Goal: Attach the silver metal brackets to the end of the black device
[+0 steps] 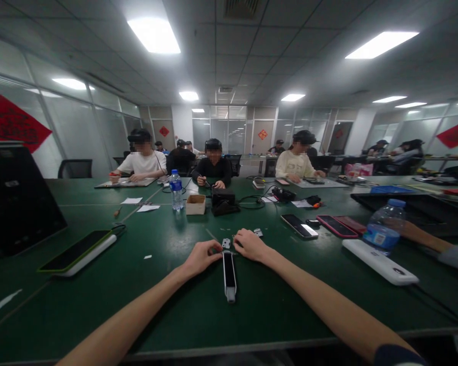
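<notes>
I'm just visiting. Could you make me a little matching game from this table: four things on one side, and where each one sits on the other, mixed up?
Things:
1. slim black-and-white device
2. cardboard box
3. green-edged phone
4. red phone

Places:
A. beside the upright water bottle
B. left side, near the dark screen
C. between the left hand and right hand
D. right of centre, next to a black phone

Pairs: 1-C, 2-A, 3-B, 4-D.
</notes>
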A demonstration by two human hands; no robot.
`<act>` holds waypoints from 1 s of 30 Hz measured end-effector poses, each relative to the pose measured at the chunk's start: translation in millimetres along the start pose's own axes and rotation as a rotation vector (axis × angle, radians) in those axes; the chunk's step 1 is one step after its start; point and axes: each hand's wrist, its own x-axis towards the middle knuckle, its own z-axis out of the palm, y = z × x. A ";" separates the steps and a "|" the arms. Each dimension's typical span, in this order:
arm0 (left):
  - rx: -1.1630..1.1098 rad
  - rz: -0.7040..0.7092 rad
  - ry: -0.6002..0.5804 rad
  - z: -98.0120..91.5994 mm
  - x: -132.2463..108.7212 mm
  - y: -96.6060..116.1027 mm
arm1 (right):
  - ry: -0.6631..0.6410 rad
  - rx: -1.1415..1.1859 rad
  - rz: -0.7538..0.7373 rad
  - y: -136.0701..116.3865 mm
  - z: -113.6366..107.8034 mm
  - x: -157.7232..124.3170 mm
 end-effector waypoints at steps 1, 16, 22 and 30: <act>0.007 0.002 -0.002 -0.3 -0.2 0.0 | 0.006 0.010 0.013 -0.4 -2.3 -1.7; 0.066 0.078 -0.018 1.6 0.2 -7.0 | 0.208 0.352 0.009 -20.4 -5.2 -18.8; 0.041 0.068 -0.041 -3.1 -2.1 -3.0 | 0.168 0.432 0.056 -30.5 -3.7 -20.9; 0.153 0.239 0.084 -7.4 -5.5 -2.3 | 0.252 0.440 -0.019 -36.8 -1.4 -22.1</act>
